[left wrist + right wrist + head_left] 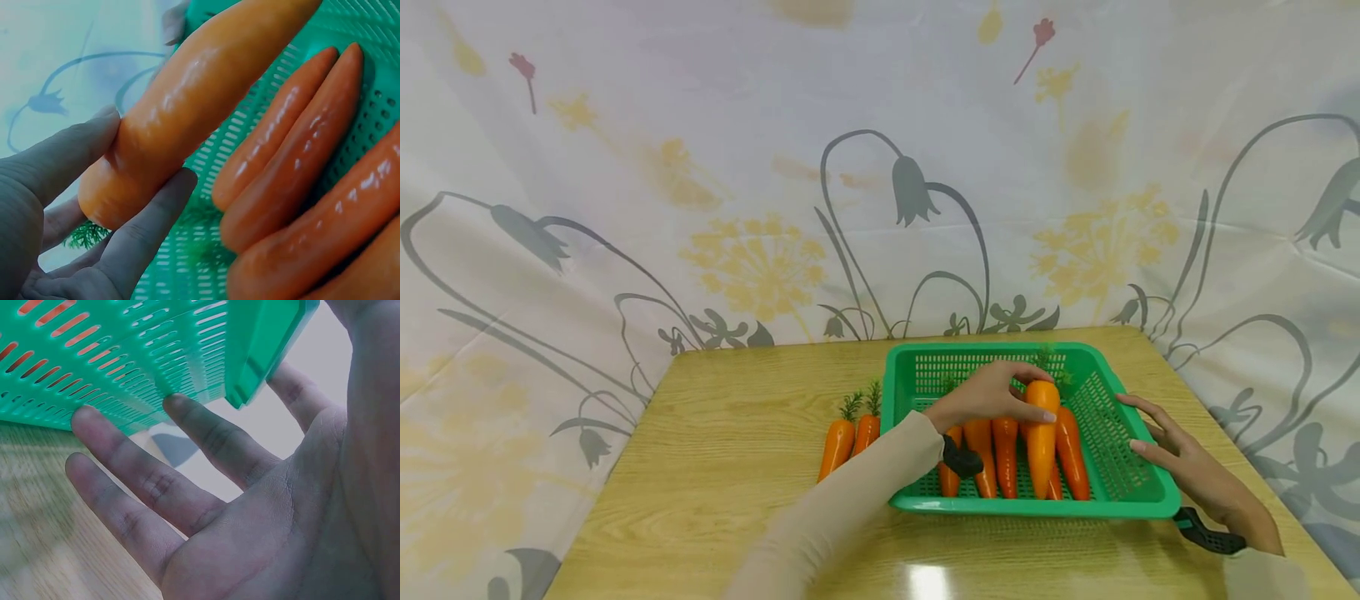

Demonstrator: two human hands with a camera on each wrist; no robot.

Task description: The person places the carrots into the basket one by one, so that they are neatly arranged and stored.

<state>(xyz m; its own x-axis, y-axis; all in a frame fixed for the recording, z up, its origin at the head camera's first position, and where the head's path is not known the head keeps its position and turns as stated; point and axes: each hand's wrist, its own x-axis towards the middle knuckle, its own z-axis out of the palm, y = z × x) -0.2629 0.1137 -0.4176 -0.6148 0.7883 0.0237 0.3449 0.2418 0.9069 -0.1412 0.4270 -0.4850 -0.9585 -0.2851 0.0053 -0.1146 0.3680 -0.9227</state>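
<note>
An orange carrot (1041, 433) with a green leafy top is pinched between the thumb and fingers of my left hand (992, 393). It is held above the other carrots (294, 150) lying in the green plastic basket (1030, 507). In the left wrist view, the held carrot (181, 112) slants up to the right, its thick end in the fingers. At the basket's right side is my right hand (1198, 467), fingers spread and fairly straight. Its fingertips (94, 422) lie against or very near the slotted outer wall (144, 356); exact contact is hard to tell.
Two more carrots (837, 446) with green tops lie on the wooden table (722, 433), left of the basket and partly behind my left forearm. A flower-patterned cloth (880, 167) hangs behind the table and along its sides.
</note>
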